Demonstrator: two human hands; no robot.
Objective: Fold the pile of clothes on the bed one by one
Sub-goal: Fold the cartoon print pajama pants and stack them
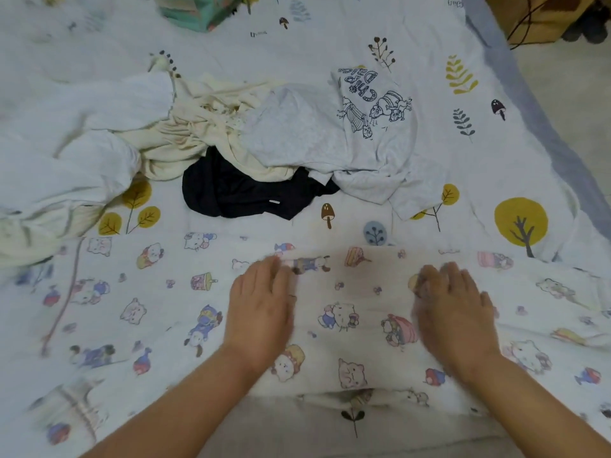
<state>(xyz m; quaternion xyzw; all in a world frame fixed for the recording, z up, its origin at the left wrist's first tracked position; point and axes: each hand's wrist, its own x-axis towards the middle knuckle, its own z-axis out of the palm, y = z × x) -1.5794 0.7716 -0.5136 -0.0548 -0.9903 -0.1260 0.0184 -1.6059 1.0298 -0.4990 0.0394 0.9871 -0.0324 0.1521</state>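
A: Laid out across the near edge of the bed (330, 41) — a cartoon-print cloth (158, 302), spread wide, one fold edge running across just beyond the fingertips.

B: And the hands?

A: Both flat on it, palms down, fingers straight, nothing pinched. Left hand (261, 312) left of the middle, right hand (454, 309) well apart from it to the right. Blurred a little, so fine finger detail hard to tell.

B: Why pressed flat rather than gripping?

A: Probably smoothing — flattening the doubled layer so the crease sets and no wrinkles get locked in under the next fold. Spread apart to cover the width at once.

B: Rest of the pile?

A: Farther up the bed, beyond the cloth and not touching it, so far as can be seen. White T-shirt (363, 127) with a dark line drawing to the right, cream garment (205, 127) bunched in the middle, black garment (238, 190) poking out beneath both, a pale crumpled piece (66, 160) to the left. All unfolded, heaped loosely.

B: Kept back there on purpose?

A: Likely — leaves flat room near the edge for working one item at a time.

B: Progress, then?

A: Early, judging by the heap. One item under way, several waiting. No finished stack visible anywhere in view.

B: Anything else?

A: A green box (198, 11) at the far edge, partly cut off.
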